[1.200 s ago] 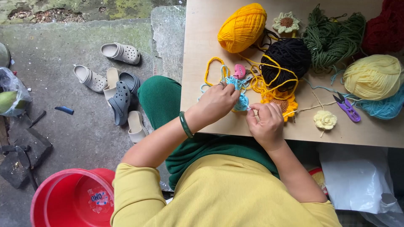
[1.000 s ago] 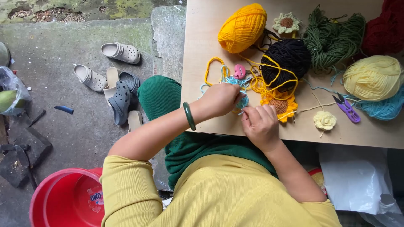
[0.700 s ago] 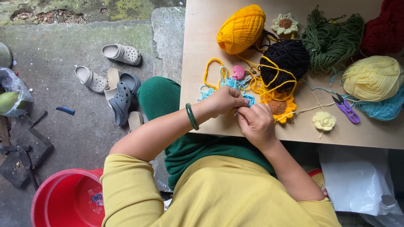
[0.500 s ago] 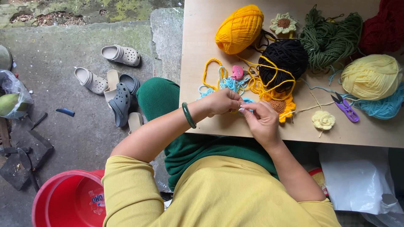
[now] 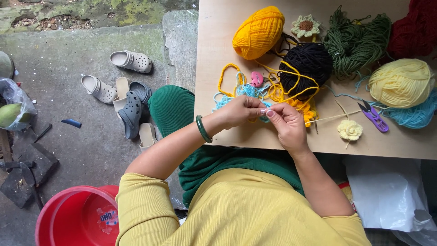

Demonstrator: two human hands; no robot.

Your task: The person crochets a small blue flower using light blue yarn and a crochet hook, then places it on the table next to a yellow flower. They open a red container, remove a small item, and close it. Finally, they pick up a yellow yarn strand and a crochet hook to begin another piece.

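Observation:
My left hand [image 5: 239,111] and my right hand [image 5: 286,124] meet over the near edge of the wooden table [image 5: 214,41], fingertips pinched together on a light blue yarn strand [image 5: 248,91]. A loose tangle of blue and orange-yellow yarn lies just beyond them. A green bangle [image 5: 202,129] sits on my left wrist. Behind the hands lie a small pink object [image 5: 256,79], a black yarn ball [image 5: 306,64] wrapped in yellow strands, and an orange-yellow yarn ball [image 5: 258,32]. An orange crocheted piece [image 5: 307,109] lies beside my right hand.
To the right lie purple snips [image 5: 374,116], a cream crocheted flower [image 5: 350,130], pale yellow yarn [image 5: 400,82], green yarn [image 5: 357,41], dark red yarn [image 5: 416,29]. On the ground at left are several sandals [image 5: 129,102], a red bucket [image 5: 68,216], a plastic bag [image 5: 13,109].
Both hands have drawn together and slid slightly toward me, from resting apart on the tangle to pinching the blue strand between their fingertips.

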